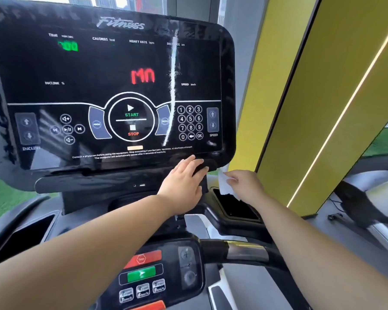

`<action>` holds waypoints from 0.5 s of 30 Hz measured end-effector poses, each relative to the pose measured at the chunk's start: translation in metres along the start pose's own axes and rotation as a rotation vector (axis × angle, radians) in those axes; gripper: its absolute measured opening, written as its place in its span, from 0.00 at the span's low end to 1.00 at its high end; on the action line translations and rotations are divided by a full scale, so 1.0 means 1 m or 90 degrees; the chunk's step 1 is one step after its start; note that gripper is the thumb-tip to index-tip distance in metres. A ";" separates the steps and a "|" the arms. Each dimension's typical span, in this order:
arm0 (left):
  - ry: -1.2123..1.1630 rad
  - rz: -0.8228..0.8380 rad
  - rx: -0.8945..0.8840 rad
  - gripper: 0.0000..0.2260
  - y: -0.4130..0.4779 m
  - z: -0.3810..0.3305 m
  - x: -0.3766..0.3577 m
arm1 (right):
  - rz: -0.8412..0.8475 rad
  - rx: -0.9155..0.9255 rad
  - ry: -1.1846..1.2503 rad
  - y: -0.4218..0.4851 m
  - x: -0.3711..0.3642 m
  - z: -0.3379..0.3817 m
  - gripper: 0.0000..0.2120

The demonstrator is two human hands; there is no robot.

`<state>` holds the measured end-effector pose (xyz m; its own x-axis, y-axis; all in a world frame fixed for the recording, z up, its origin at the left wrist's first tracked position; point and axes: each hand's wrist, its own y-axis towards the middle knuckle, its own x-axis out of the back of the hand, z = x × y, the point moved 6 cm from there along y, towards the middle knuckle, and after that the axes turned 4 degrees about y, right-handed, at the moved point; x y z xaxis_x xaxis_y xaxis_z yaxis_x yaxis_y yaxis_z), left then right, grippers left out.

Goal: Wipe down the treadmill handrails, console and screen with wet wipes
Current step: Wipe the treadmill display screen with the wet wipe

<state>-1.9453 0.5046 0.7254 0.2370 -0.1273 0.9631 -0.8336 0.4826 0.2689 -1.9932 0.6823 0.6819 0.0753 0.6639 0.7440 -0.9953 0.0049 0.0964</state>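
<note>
Beside the console hangs a crumpled white wipe

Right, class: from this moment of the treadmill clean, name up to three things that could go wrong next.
1. The console is powered, digits lit; a wipe dragged across START might set the machine running.
2. The left hand rests flat on the console's lower edge near the keypad and could press a key by accident.
3. The right hand pinches the wet wipe over an open pocket; it could drop in.
</note>
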 end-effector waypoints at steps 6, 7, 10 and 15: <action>-0.056 -0.012 -0.033 0.17 -0.019 0.014 0.004 | -0.058 -0.062 0.005 -0.016 0.009 -0.019 0.16; -0.081 0.068 0.002 0.17 -0.022 0.018 -0.006 | -0.048 -0.029 -0.018 -0.019 0.001 -0.013 0.16; -0.134 0.234 0.109 0.20 -0.026 0.029 -0.029 | 0.062 0.112 -0.021 -0.031 -0.046 0.017 0.16; -0.143 0.365 0.154 0.12 -0.035 0.034 -0.051 | 0.269 0.186 -0.064 -0.033 -0.092 0.015 0.21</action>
<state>-1.9451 0.4644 0.6669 -0.3655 -0.0986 0.9256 -0.8914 0.3233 -0.3176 -1.9660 0.6094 0.6204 -0.3095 0.4881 0.8161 -0.8829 -0.4663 -0.0560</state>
